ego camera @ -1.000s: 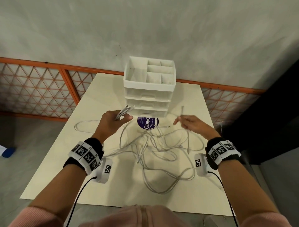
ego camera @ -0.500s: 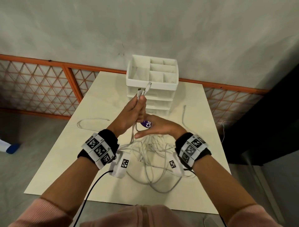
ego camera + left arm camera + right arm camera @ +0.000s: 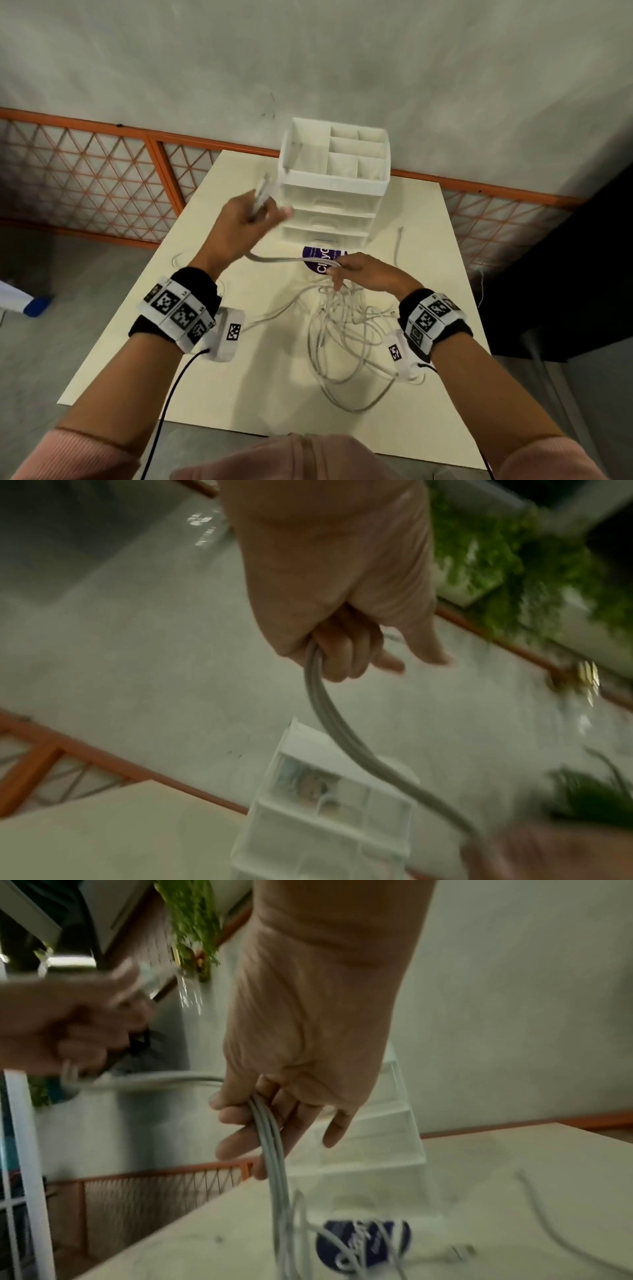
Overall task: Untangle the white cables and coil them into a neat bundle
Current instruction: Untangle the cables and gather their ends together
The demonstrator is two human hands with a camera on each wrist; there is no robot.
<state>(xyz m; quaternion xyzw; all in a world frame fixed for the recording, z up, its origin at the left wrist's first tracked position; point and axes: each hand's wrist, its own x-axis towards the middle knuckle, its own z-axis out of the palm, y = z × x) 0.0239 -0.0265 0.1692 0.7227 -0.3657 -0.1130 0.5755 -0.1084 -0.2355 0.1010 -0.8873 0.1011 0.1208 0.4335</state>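
Observation:
Several white cables [image 3: 346,329] lie in a tangle on the cream table [image 3: 267,383]. My left hand [image 3: 255,214] is raised in front of the drawer unit and grips a bundle of cable ends [image 3: 262,192], whose plugs stick up past the fingers. In the left wrist view the fist [image 3: 342,653] is closed round the grey-white strands [image 3: 329,715]. The strands run level to my right hand [image 3: 337,270], which holds them loosely between curled fingers [image 3: 240,1123] above the tangle. From there the cables [image 3: 274,1156] drop to the table.
A white drawer organiser [image 3: 334,178] with open top compartments stands at the back of the table. A purple round lid [image 3: 320,257] lies in front of it. One loose cable [image 3: 397,246] lies at the right, another [image 3: 178,260] at the left. An orange mesh fence [image 3: 85,171] runs behind.
My left hand has pulled the cable ends up and to the left, away from my right hand. The right hand has closed on the strands, which now stretch between the two hands.

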